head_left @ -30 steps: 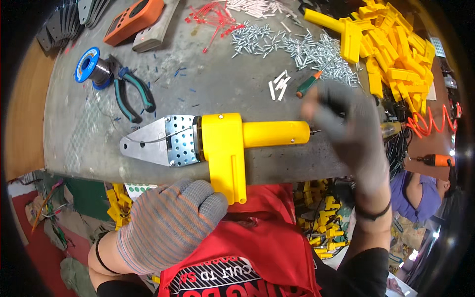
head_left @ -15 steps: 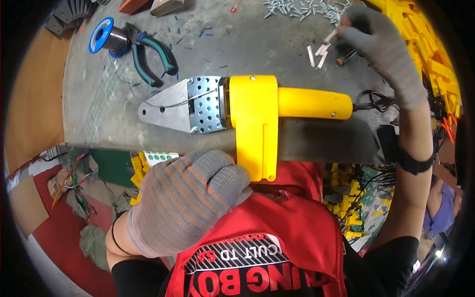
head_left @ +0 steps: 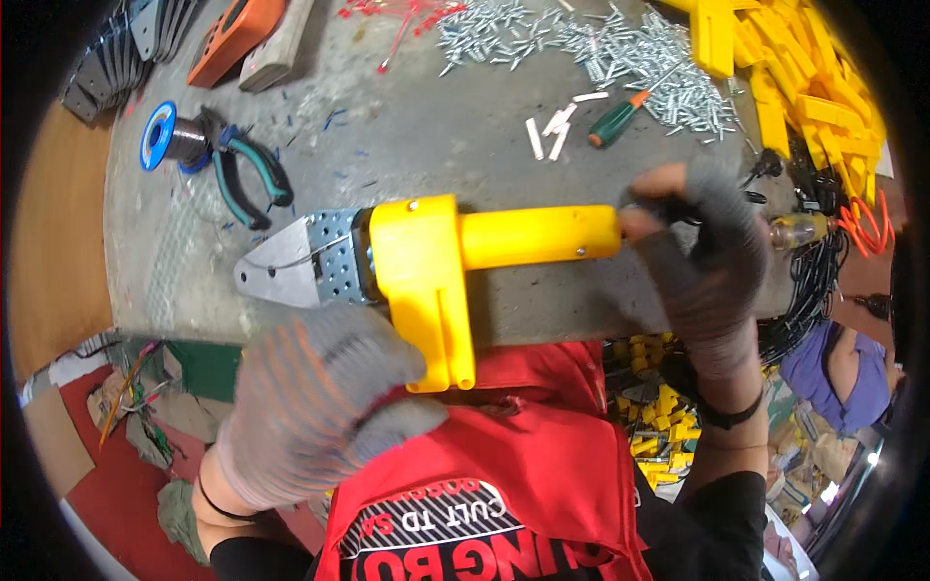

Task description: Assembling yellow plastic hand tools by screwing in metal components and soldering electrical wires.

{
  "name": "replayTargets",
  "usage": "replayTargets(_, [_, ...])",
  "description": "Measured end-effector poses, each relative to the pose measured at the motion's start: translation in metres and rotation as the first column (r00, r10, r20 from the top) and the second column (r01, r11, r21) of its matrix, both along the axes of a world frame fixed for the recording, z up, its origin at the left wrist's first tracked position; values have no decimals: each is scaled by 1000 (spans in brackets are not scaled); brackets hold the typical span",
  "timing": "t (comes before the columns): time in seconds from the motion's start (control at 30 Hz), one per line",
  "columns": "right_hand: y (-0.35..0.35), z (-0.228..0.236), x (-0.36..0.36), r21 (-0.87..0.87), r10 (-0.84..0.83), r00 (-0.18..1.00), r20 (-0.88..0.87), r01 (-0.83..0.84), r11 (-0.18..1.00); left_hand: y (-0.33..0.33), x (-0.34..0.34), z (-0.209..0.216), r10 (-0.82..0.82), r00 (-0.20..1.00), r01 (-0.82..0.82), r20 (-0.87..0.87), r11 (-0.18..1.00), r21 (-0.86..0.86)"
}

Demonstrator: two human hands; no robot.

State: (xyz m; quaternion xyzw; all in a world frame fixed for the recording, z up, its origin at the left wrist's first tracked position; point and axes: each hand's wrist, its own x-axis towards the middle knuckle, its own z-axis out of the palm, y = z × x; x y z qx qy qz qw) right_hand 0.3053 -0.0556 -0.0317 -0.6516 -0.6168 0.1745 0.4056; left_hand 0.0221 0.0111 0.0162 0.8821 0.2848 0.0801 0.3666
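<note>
A pipe welding iron (head_left: 538, 239) with a yellow body and handle, a perforated metal guard and a grey pointed heating plate (head_left: 281, 266) lies at the table's near edge. Its yellow leg reaches over that edge. Beside the lower leg is my gloved left hand (head_left: 325, 397), fingers curled against it, thumb lower; the hidden fingertips leave the exact hold unclear. At the handle's right end my gloved right hand (head_left: 702, 261), somewhat blurred, pinches around the black power cord (head_left: 670, 208). A green screwdriver (head_left: 612, 128) lies farther back, next to several white strips (head_left: 559, 131).
Pliers (head_left: 252, 179) and a solder spool (head_left: 174, 136) lie at left. Metal plates (head_left: 116, 63) and an orange-handled block (head_left: 232, 44) stand behind them. Loose screws (head_left: 620, 53) cover the back; yellow parts (head_left: 804, 77) pile at right, near black cables (head_left: 809, 300).
My right hand has left the screwdriver area and come nearer, to the handle's end and cord. My left hand stays by the yellow leg, its thumb slightly looser. The view has shifted.
</note>
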Motion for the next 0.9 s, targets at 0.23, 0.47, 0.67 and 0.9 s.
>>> replayTargets(0.23, [3,-15,-11,102,129,891,435,-191,976,20,87,-21,-103,962,192,-254,914,357])
replayTargets(0.47, [-8,-29,5,85,284,894,346,-331,940,23,109,-34,-177,983,177,-38,901,396])
replayTargets(0.67, [-65,-11,68,380,-550,830,91,482,790,16,115,-19,-89,981,142,-173,937,320])
replayTargets(0.9, [-106,-37,139,151,-896,343,283,907,394,16,125,-33,-199,979,175,38,924,340])
